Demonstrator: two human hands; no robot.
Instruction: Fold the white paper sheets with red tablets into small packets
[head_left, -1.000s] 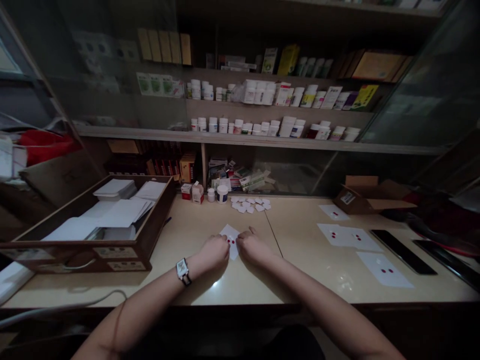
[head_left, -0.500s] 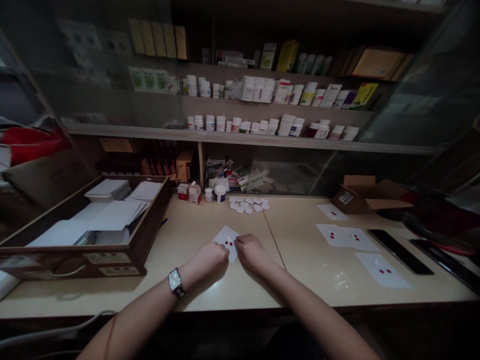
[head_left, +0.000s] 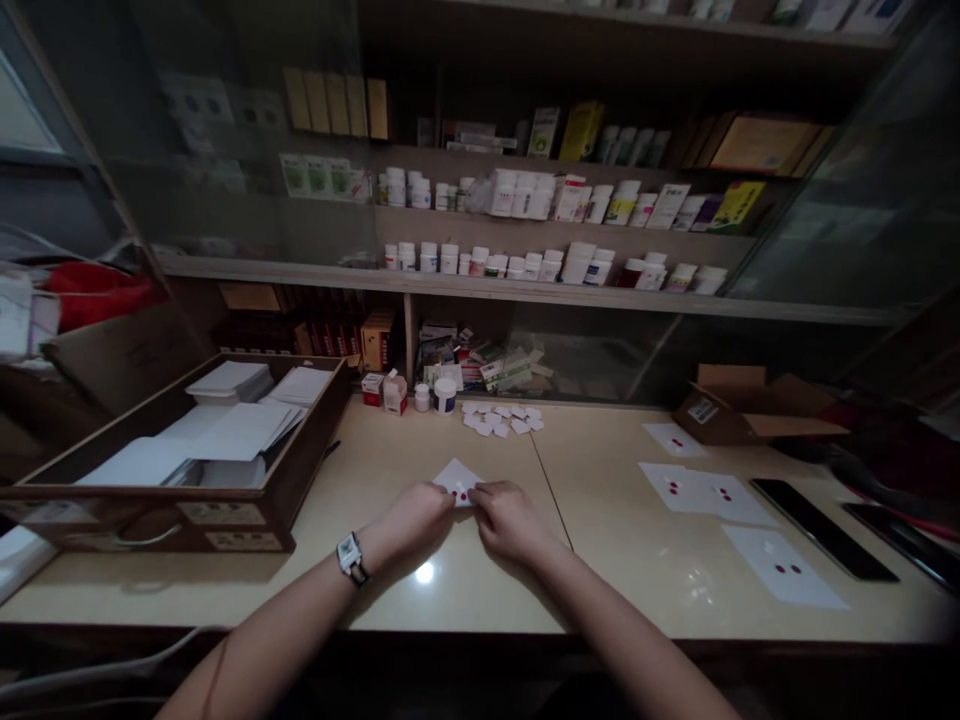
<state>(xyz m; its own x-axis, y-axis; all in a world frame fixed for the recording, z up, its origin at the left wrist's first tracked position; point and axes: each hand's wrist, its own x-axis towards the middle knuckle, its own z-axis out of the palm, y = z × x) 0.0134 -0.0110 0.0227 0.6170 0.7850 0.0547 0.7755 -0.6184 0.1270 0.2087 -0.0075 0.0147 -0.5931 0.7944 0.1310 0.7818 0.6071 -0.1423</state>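
A small white sheet of paper (head_left: 455,471) lies on the counter between my hands, with its near corner turned up to a straight edge. Two dark red pills (head_left: 463,496) and something small and whitish rest on it. My left hand (head_left: 420,516), a watch on its wrist, is closed with its fingertips at the paper's left end. At the right end, the fingers of my right hand (head_left: 511,516) are closed on the paper too. Beyond them sit several small folded white paper packets (head_left: 501,418).
To the left is a wooden drawer (head_left: 279,515) of white paper. Small bottles and boxes (head_left: 444,396) line the counter's back. Rightward lie more sheets with pills (head_left: 787,590), a black phone (head_left: 823,528) and an open cardboard box (head_left: 724,408). Medicine shelves (head_left: 480,285) rise behind.
The near corner of the paper, flat before, is now folded up toward the pills. Both hands have closed in on its two ends. My view has tilted slightly upward.
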